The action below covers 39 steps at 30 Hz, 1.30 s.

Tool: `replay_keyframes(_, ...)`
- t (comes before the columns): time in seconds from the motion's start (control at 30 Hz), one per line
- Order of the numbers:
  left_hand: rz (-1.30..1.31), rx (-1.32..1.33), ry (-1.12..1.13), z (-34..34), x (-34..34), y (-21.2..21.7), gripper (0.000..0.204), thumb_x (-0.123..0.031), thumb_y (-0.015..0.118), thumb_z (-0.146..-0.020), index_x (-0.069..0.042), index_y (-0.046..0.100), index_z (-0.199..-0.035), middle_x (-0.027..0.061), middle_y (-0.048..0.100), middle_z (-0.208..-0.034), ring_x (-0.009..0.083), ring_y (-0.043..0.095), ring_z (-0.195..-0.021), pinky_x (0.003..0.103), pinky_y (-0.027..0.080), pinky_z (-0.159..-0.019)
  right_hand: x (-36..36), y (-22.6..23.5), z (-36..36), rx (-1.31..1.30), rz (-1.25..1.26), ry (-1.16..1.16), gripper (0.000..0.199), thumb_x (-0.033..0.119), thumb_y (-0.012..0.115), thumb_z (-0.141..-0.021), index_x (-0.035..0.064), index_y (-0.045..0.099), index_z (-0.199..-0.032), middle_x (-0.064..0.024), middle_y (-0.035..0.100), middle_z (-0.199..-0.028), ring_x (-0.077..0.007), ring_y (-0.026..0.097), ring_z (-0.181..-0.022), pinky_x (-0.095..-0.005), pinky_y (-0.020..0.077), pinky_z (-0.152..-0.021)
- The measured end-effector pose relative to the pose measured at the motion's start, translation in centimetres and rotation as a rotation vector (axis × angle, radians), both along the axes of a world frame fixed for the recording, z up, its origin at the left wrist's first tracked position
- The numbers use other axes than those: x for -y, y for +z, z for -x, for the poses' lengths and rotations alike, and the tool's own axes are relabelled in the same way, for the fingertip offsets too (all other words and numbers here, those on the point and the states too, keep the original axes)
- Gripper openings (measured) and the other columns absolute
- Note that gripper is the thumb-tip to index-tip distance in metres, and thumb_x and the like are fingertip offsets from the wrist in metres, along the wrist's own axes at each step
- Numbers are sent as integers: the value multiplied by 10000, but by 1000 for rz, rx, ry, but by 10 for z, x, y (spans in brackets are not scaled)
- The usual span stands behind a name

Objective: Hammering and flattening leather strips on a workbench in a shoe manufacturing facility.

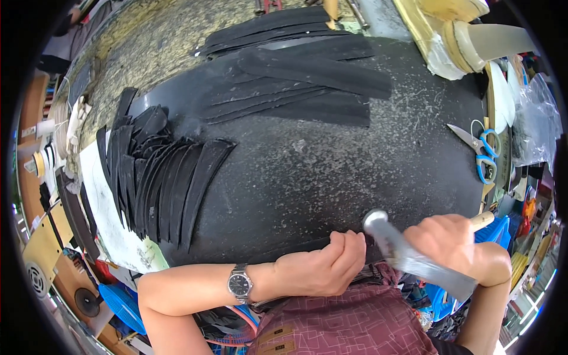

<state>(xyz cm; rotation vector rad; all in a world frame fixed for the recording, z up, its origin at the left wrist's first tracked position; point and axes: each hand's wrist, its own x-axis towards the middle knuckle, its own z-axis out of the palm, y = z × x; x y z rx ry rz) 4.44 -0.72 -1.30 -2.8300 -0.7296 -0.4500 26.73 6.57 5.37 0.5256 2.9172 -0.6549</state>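
My right hand (455,242) grips a hammer (408,251) by its wooden handle; the round metal head points toward the near edge of the black work slab (331,171). My left hand (325,266), with a wristwatch (239,284) on its wrist, is curled at the slab's near edge just left of the hammer head. Whether it holds a piece there is hidden. A fan of curved black cut pieces (160,177) lies at the left. Long black strips (296,77) are stacked at the far side.
Blue-handled scissors (482,151) lie at the slab's right edge. Plastic bags and clutter (532,118) sit further right. A wooden block with a blade-like tool (467,35) stands at the far right. Cord spools (62,127) sit at the left. A blue basket (121,302) is below left.
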Motion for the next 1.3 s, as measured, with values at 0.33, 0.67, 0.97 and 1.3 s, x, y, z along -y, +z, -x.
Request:
replay_keyframes(0.33, 218, 113, 100, 7, 7, 7, 320, -187, 543, -724, 62, 639, -900, 128, 607, -935, 231, 537, -856, 296, 434, -675, -1, 1, -2, 10, 6, -43, 283, 180, 594, -642, 42, 554, -885, -10, 419, -646, -138, 499, -510, -272, 401, -423)
replay_keyframes(0.67, 443, 358, 182, 22, 14, 0, 339, -192, 524, -751, 60, 628, -952, 144, 595, -980, 234, 530, -823, 294, 422, -655, 1, 5, 14, -1, 5, -50, 271, 180, 595, -658, 40, 557, -887, -17, 429, -661, -148, 503, -526, -277, 402, -439)
replay_keyframes(0.97, 234, 135, 229, 32, 32, 10, 309, -171, 561, -707, 47, 629, -915, 119, 586, -975, 221, 522, -834, 284, 412, -667, -8, 7, 34, -13, 22, -37, 260, 180, 595, -674, 38, 560, -888, -24, 438, -674, -157, 506, -540, -283, 404, -453)
replay_keyframes(1.3, 350, 281, 361, 48, 51, 7, 318, -186, 550, -712, 49, 632, -911, 136, 587, -1016, 236, 527, -867, 313, 427, -707, -2, 3, 56, -26, 39, 12, 249, 180, 596, -690, 35, 563, -890, -31, 448, -690, -168, 510, -555, -288, 406, -469)
